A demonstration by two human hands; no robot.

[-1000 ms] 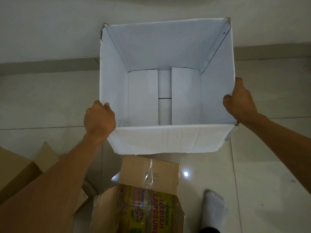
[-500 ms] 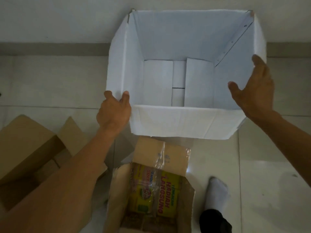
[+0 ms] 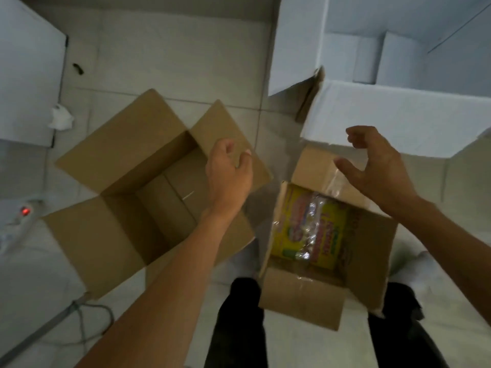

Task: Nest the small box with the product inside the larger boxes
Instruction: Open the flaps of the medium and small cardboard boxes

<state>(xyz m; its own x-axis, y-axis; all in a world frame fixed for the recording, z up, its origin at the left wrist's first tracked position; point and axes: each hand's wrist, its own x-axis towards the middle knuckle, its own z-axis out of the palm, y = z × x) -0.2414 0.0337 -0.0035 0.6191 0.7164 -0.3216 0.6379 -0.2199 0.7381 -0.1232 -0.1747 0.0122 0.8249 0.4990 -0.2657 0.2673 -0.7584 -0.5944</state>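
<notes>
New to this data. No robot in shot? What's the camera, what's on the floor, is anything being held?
No robot: a person works with bare hands, and the single wide-angle camera is on their head, looking down. The legs at the bottom edge are their own.

On the tiled floor stand three open boxes. The small brown box sits nearest the person and holds a yellow product pack. The empty medium brown box is to its left. The large white box is beyond it, at the upper right, also empty.

Nothing is held. The left hand hovers over the medium box's edge; the right hand hovers, fingers spread, above the small box's far flap.
</notes>
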